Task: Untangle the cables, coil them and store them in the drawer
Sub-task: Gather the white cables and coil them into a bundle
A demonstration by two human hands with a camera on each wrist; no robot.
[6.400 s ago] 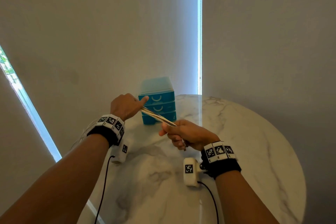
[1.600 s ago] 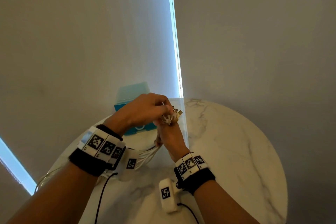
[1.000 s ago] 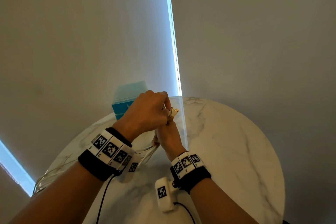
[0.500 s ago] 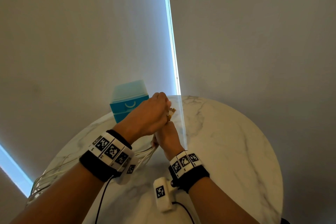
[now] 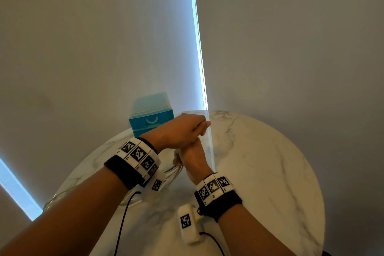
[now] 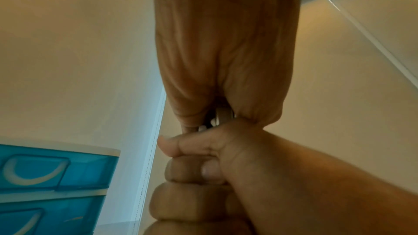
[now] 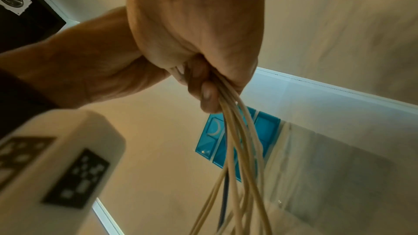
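Fingers grip cables (drawer seemingly closed).

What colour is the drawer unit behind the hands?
Teal-blue drawer unit with pale curved handles, clearest in the head view.

I am seeing the cables, a bundle of cream strands with one dark strand among them, hanging down out of my right hand toward the tabletop. The blue drawer unit is standing upright at the tabletop's far edge, its drawers sitting shut.
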